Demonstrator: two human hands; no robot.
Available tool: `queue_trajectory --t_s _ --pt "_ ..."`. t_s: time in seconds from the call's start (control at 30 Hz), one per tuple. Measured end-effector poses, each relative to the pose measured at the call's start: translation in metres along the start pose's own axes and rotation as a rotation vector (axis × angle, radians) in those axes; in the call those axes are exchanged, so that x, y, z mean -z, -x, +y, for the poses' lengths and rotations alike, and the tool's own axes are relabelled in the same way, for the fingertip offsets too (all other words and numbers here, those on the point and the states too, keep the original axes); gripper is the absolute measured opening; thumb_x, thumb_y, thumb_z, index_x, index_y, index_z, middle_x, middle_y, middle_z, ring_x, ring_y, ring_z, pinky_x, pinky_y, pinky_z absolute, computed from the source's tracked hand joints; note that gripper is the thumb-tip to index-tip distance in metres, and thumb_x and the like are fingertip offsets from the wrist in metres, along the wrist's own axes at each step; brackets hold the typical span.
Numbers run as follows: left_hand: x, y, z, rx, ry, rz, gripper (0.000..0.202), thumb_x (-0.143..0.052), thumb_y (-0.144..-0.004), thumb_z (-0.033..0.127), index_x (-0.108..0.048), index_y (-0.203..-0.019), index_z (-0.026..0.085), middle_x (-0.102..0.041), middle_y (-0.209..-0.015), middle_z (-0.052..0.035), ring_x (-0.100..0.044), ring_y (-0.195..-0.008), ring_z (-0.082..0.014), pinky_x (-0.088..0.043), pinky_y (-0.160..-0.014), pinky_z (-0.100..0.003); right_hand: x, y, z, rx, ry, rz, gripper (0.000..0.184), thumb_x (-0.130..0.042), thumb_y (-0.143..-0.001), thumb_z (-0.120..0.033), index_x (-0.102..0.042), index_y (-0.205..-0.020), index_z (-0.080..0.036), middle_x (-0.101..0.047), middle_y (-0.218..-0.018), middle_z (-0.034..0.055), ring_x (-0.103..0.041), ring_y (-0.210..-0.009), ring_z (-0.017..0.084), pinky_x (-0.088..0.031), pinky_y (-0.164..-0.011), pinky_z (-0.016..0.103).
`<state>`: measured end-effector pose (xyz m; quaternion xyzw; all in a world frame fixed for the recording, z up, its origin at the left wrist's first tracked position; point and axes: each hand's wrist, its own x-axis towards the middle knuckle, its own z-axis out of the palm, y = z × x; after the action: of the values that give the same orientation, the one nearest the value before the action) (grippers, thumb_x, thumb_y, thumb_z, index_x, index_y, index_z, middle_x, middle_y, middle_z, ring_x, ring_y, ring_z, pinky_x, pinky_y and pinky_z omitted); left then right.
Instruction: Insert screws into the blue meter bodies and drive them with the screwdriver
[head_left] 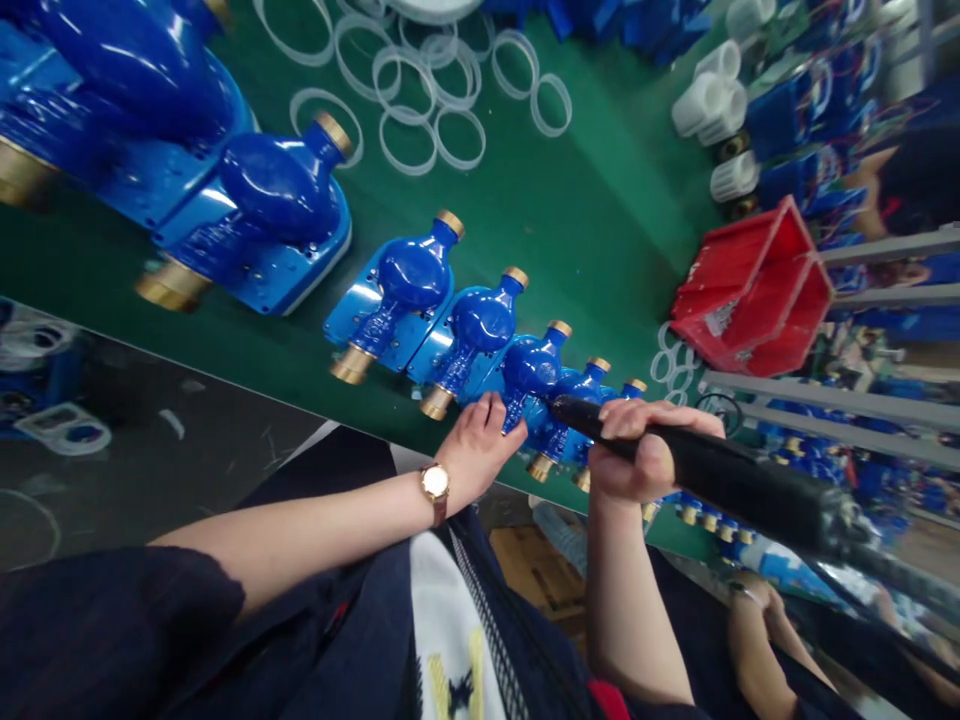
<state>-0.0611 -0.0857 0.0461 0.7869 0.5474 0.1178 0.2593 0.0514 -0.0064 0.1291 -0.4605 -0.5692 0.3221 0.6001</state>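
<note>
A row of blue water meters with brass threaded ends lies along the bench, each on a lighter blue plastic base. My left hand [480, 445], wearing a watch, is closed over the near end of one water meter [531, 366], hiding its brass end. In my right hand [634, 452] is a black power screwdriver [757, 490], gripped near its front. Its narrow tip points left, at the base beside the held meter; whether it touches a screw I cannot make out. Left of the held one sit two more meters, the nearer being a water meter [484, 320].
Clear plastic rings [405, 85] are scattered on the green bench [592, 220]. Larger-looking meters [281, 185] stand at the left. A red bin [750, 290] and white plastic cylinders [712, 100] are on the right. Another person's hands [757, 595] are at lower right.
</note>
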Motion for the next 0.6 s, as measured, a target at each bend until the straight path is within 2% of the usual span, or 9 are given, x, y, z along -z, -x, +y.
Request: queue_trajectory --t_s 0.17,0.6 --pt "0.0 0.002 0.002 0.015 0.024 0.015 0.035 -0.043 -0.088 0.014 -0.053 -0.119 0.025 -0.046 -0.125 -0.0171 -0.043 -0.119 -0.0291 -0.042 -0.093 -0.044 0.0 -0.001 0.0 -0.005 0.032 0.038 0.017 -0.061 -0.067 -0.032 -0.049 -0.072 -0.022 -0.045 -0.049 -0.0095 -0.041 -0.036 0.007 -0.036 -0.043 0.023" --pt "0.001 0.001 0.004 0.03 0.054 -0.002 0.038 -0.044 -0.086 0.013 -0.052 -0.121 0.024 -0.042 -0.129 -0.0189 -0.04 -0.122 -0.0321 -0.04 -0.095 -0.047 0.006 0.0 0.01 -0.011 -0.043 0.01 0.017 -0.058 -0.065 -0.026 -0.052 -0.08 -0.022 -0.049 -0.051 -0.0087 -0.043 -0.038 0.008 -0.037 -0.044 0.023"
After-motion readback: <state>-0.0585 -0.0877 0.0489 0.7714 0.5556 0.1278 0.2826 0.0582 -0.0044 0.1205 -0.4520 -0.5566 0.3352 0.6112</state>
